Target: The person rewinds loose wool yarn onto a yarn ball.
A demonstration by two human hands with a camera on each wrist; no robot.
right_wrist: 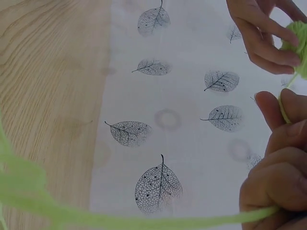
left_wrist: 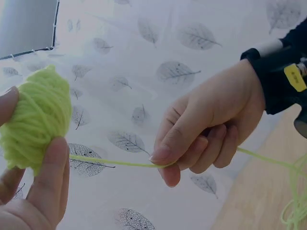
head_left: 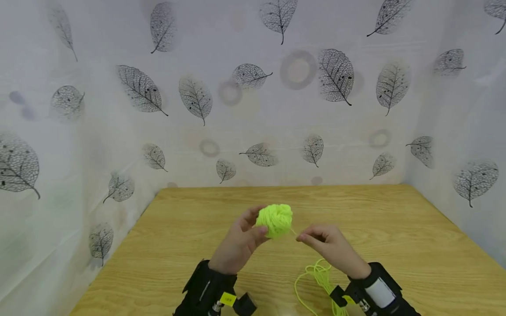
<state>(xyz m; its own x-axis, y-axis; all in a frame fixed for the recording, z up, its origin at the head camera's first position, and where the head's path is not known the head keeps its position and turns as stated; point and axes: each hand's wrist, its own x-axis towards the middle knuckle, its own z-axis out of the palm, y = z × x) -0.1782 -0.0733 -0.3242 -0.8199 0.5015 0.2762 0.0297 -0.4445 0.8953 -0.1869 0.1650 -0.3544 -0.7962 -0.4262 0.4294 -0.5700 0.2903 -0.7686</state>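
Because it's such a loud neon yellow-green, the yarn ball point(head_left: 275, 219) grabs my eye first: chunky, a bit lumpy, strands wrapped at slightly different slants. It's held up over the wooden table point(head_left: 189, 232), so call it the clock's centre, with the person's side at 6. Their left hand point(head_left: 237, 243) comes in from about 8 and grips it, thumb on one side, fingers round the other. The right hand point(head_left: 334, 248), around 4, pinches the strand point(left_wrist: 115, 163) between thumb and forefinger, other fingers curled in; it looks pretty straight from ball to fingertips. It runs on past that hand to some loose yarn point(head_left: 322, 277) at 5, a messy looped tangle partly hidden by the right cuff point(head_left: 359, 289). As for elbow room, a decent stretch of wood lies toward the far edge point(head_left: 336, 188) at 12, where a leaf-print sheet point(head_left: 158, 127) rises, plus more toward 9 and 3.
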